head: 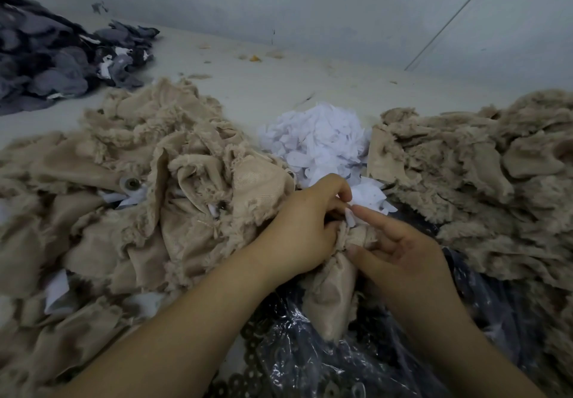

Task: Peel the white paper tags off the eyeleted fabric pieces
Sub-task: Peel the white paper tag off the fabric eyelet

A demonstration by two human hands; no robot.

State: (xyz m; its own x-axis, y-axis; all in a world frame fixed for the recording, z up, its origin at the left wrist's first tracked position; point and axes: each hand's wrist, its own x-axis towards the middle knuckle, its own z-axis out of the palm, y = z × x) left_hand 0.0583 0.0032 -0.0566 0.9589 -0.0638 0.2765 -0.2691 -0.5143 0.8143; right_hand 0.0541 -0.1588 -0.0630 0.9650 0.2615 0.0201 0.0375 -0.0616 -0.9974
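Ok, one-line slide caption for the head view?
Both hands, left hand and right hand, hold a beige fabric piece, working at its white paper tag.

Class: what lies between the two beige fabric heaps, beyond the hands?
In the head view, a pile of white paper tags lies between the left heap and right heap.

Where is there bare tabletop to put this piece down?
Bare tabletop lies behind the white tag heap, between the grey fabric pile and the wall. Crowded: tan piles left and right, hands between.

Two beige fabric heaps (148, 186), perhaps one paper pile (319, 140).
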